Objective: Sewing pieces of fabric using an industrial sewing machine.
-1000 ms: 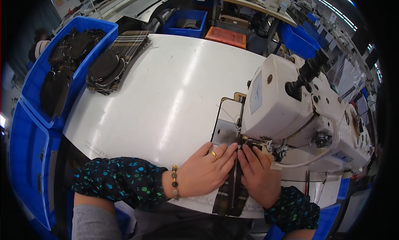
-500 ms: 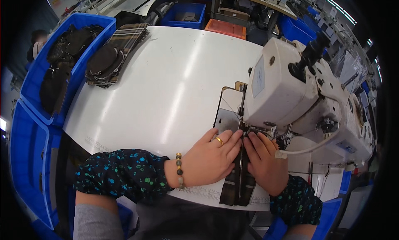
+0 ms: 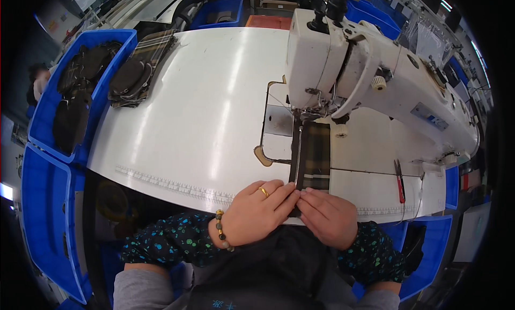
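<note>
A brown plaid fabric piece (image 3: 316,154) with a dark zipper (image 3: 298,159) along its left side lies on the white table, its far end under the head of a white sewing machine (image 3: 316,60). At the table's front edge, my left hand (image 3: 260,210) wears a ring and a beaded bracelet; its fingertips press together on the zipper's near end. Touching it, my right hand (image 3: 330,219) has its fingers together, closed on the near end of the plaid fabric. The thumbs and the cloth beneath the hands are hidden.
Left stands a blue bin (image 3: 37,122) of dark pieces, beside a stack of plaid and brown pieces (image 3: 134,76). Another blue bin (image 3: 48,213) is nearer. Red-handled scissors (image 3: 401,189) lie to the right. A measuring tape strip (image 3: 171,187) runs along the front edge.
Both hands have moved from beside the needle toward me, down to the table's front edge. More of the zipper and plaid fabric shows behind them. The view has shifted right.
</note>
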